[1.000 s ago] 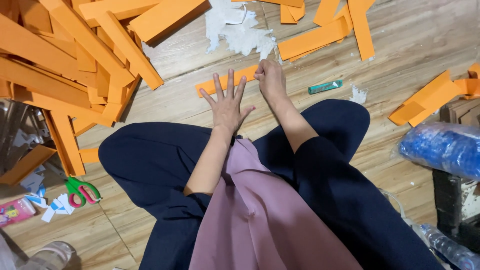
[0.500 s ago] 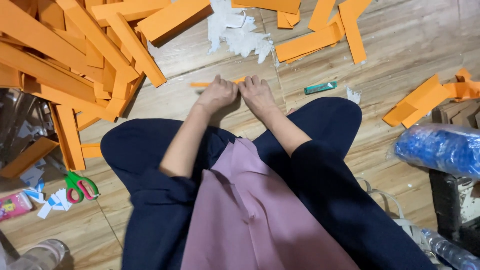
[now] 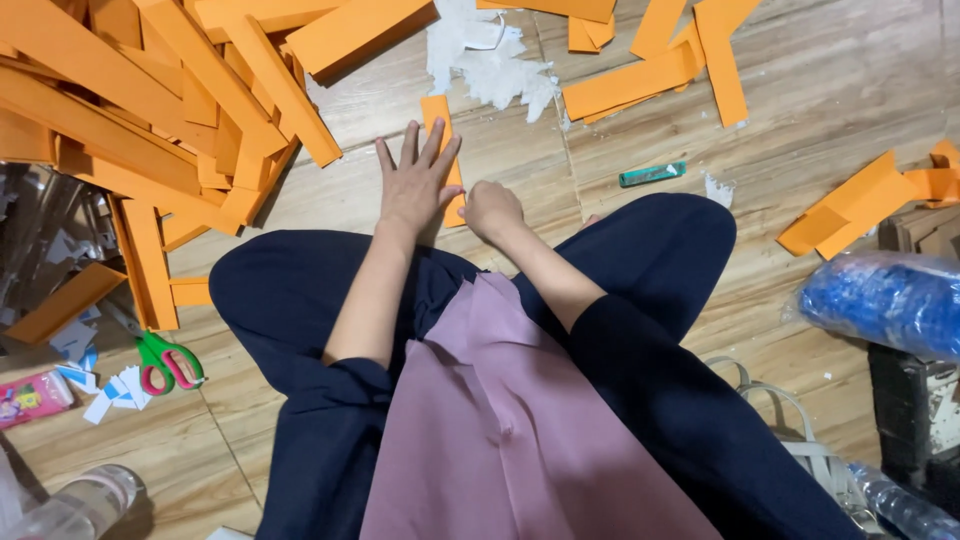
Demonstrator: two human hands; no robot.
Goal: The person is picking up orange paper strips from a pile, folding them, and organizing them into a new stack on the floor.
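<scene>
I sit cross-legged on a wooden floor. My left hand [image 3: 415,178] lies flat, fingers spread, pressing on a narrow orange paper strip [image 3: 437,108] that points away from me. My right hand [image 3: 490,208] is curled beside it at the strip's near end, fingertips on the paper. Most of the strip is hidden under the left palm.
A big heap of orange strips [image 3: 150,110] fills the left side. More strips [image 3: 640,80] lie ahead and at the right [image 3: 860,205]. White paper scraps [image 3: 490,60], a teal cutter [image 3: 651,175], green-handled scissors [image 3: 165,360], a blue plastic bundle [image 3: 885,300] and a clear bottle [image 3: 70,505] surround me.
The orange strip has turned from lying crosswise to pointing away from me. My left hand has opened flat on it, and my right hand stays curled at its near end.
</scene>
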